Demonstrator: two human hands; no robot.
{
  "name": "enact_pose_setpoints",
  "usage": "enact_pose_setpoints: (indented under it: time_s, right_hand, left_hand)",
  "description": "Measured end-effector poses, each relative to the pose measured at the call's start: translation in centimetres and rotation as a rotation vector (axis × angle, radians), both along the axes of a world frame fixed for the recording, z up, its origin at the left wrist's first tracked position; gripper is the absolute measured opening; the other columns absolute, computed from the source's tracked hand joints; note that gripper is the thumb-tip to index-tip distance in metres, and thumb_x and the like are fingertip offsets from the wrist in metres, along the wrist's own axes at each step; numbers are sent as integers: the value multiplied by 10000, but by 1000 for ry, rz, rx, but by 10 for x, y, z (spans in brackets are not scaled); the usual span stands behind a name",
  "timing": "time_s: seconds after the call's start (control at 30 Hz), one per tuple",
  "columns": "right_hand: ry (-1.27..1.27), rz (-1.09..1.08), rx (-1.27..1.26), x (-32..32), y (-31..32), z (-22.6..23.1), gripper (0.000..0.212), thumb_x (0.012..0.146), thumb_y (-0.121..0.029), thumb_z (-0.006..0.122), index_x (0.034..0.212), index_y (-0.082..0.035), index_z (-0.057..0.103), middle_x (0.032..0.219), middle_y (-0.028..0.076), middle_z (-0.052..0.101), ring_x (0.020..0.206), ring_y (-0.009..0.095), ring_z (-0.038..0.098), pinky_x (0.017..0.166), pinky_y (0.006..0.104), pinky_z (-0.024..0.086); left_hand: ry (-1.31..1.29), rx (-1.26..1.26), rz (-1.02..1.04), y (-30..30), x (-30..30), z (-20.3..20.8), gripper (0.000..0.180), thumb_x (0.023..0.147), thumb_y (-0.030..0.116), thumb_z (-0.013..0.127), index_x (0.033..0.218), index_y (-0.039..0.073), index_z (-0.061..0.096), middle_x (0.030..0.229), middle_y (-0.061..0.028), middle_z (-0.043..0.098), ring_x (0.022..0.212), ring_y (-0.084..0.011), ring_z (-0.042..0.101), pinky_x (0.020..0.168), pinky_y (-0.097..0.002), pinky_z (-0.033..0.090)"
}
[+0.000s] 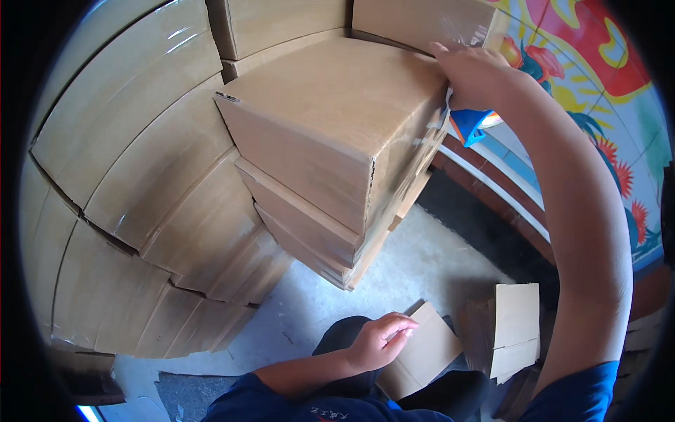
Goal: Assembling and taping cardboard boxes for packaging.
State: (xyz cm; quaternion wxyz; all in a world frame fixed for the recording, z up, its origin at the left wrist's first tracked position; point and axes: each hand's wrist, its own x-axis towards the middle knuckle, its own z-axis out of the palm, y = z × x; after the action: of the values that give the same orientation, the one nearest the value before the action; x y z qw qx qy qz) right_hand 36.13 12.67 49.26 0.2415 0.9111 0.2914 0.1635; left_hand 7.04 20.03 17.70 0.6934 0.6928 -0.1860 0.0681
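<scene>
A large closed cardboard box (pixel 316 91) lies on top of a stack, one corner pointing toward me. At its far right edge is my right hand (pixel 481 74), wrapped over the rim with some fingers hidden. A blue and orange item (pixel 470 126) shows just below that hand; its kind and whether I touch it are unclear. My left hand (pixel 383 342) hovers low in front of my body, fingers curled in, with nothing visible in them. Below it is a flat piece of cardboard (pixel 425 348). More cardboard boxes (pixel 302 211) support the top one.
A tall wall of stacked cartons (pixel 140 162) fills the left side. Behind the top box stand further cartons (pixel 288 28). Folded cardboard (pixel 515 327) stands at the lower right on the grey floor (pixel 309 309). A colourful painted wall (pixel 598 77) borders the right.
</scene>
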Motion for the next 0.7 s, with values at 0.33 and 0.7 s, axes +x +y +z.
enact_pose_setpoints:
  time_s: [0.33,0.7]
  right_hand:
    - [28,-238,337,-203,-178,-109,356,821,-257,699,1121,-90,607,743,100,691,707,279,691,701,412,504]
    - [705,-753,515,-468,-260,-239,269,866,-332,659,917,-75,599,703,76,682,718,251,703,725,399,522]
  left_hand:
    - [7,147,-262,-41,-11,-1,138,874,0,618,1007,19,650,965,-144,677,853,-306,677,735,-350,542]
    - [-172,1316,-1157,-200,44,-9,499,914,319,612,1311,21,556,1238,-219,618,1171,-371,576,997,-432,467]
